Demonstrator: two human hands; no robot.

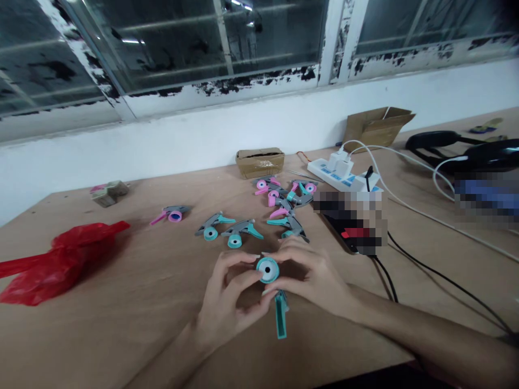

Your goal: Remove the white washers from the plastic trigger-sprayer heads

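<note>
Between my two hands is a teal and grey trigger spray head (280, 319), its round collar facing me and its teal trigger pointing down. A white disc with a dark central hole fills the collar. My left hand (227, 297) pinches the collar from the left, a fingertip against the disc's edge. My right hand (312, 275) grips the same spray head from the right. Just beyond my hands lie more teal and grey spray heads (239, 232), one partly hidden by my right hand. Several pink and grey spray heads (279, 202) are heaped farther back.
A red plastic bag (68, 259) lies at left, near a lone pink spray head (172, 212). Small blocks (109, 193) sit behind. At back are a cardboard box (260, 163), a power strip (330, 175) and an open carton (377, 127). A phone (338, 221) and cables occupy the right.
</note>
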